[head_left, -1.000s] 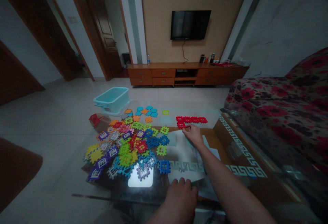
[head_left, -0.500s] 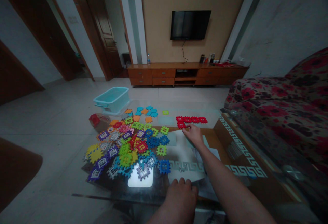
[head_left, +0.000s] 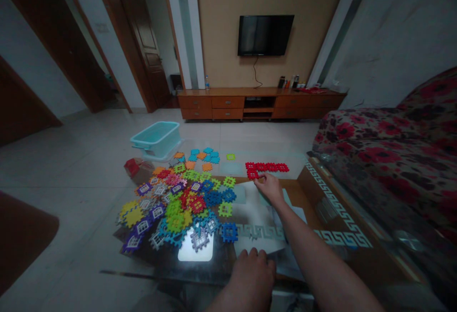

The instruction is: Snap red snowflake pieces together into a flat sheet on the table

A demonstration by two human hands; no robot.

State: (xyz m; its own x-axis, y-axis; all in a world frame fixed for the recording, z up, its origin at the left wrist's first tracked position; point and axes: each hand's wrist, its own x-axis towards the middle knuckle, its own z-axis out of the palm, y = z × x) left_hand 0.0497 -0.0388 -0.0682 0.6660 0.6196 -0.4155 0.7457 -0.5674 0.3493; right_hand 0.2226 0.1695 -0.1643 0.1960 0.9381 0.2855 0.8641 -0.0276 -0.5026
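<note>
My right hand [head_left: 270, 188] reaches out over the glass table, thumb and fingertips closed on the near edge of a red window-shaped interlocking tile [head_left: 252, 174]. That tile lies against the left end of a row of red tiles [head_left: 267, 166], which are joined edge to edge. My left hand [head_left: 253, 271] rests at the table's near edge with its fingers curled in. Nothing shows in it, though its palm side is hidden. To its left spreads a heap of interlocking plastic tiles [head_left: 174, 221] in many colours. A dark blue tile [head_left: 229, 232] lies nearest to this hand.
Orange and light blue tiles [head_left: 208, 153] lie at the far side, near a lone green tile [head_left: 231, 157]. A pale blue plastic tub [head_left: 160, 143] stands beyond the heap, with a red object [head_left: 132, 167] before it. A floral sofa [head_left: 374, 145] stands to the right.
</note>
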